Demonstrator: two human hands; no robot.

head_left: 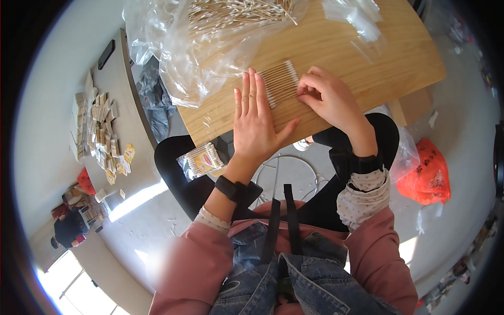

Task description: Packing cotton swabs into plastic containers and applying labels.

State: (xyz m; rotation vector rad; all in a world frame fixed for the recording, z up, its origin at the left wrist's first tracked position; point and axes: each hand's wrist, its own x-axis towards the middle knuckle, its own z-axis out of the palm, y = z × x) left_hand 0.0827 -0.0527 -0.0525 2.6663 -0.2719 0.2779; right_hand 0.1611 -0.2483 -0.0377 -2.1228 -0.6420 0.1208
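Note:
A flat row of cotton swabs [281, 84] lies side by side on the wooden table [404, 63], their white tips lined up. Along the row's left end rests my left hand [255, 123], open, with its fingers stretched out straight and the thumb apart. My right hand [332, 98] is at the row's right end, its fingers curled and thumb and fingertips pinched together against the swabs. Whatever sits between those fingertips is hidden. A small pack of cotton swabs [203, 160] with a yellow label lies on my left thigh, below the table edge.
A clear plastic bag [181, 71] with many loose swabs [239, 11] spreads over the table's far left. Clear plastic sleeves [362, 26] lie at the far right. Small packs [105, 128] are heaped on another table at left. A red bag [428, 173] stands on the floor at right.

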